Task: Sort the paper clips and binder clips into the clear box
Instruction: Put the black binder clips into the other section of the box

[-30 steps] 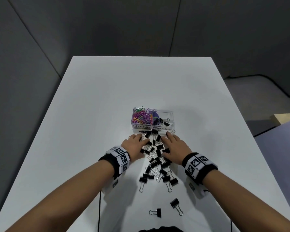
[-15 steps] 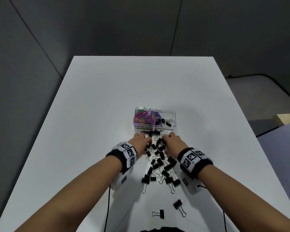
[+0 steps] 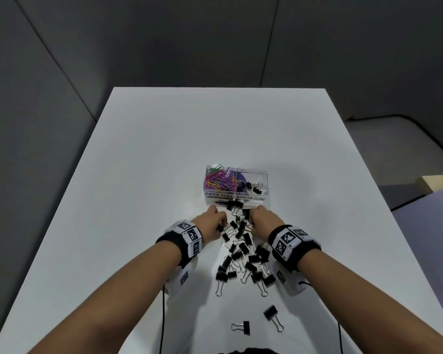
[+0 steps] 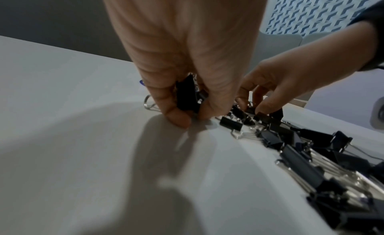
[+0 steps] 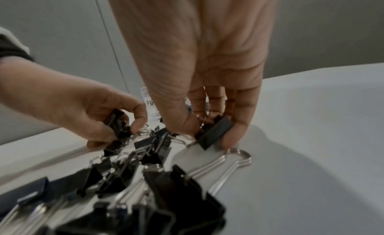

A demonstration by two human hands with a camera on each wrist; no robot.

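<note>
A clear box point(image 3: 264, 185) stands mid-table; its left compartment holds coloured paper clips point(image 3: 219, 180), its right one a few black binder clips point(image 3: 256, 189). A heap of black binder clips point(image 3: 243, 254) lies on the white table point(image 3: 143, 175) between my wrists. My left hand point(image 3: 214, 222) curls round black binder clips point(image 4: 187, 97) at the heap's far left. My right hand point(image 3: 262, 221) pinches a black binder clip point(image 5: 214, 133) between thumb and fingers, just in front of the box.
Two stray binder clips point(image 3: 243, 327) point(image 3: 271, 314) lie near the table's front edge. Cables point(image 3: 163, 315) run off the front. Grey partition walls stand behind and to the left. A pale wooden piece point(image 3: 439, 183) sits off to the right.
Both hands slid forward toward the box, and their flat fingers curled in and closed on binder clips at the far end of the heap.
</note>
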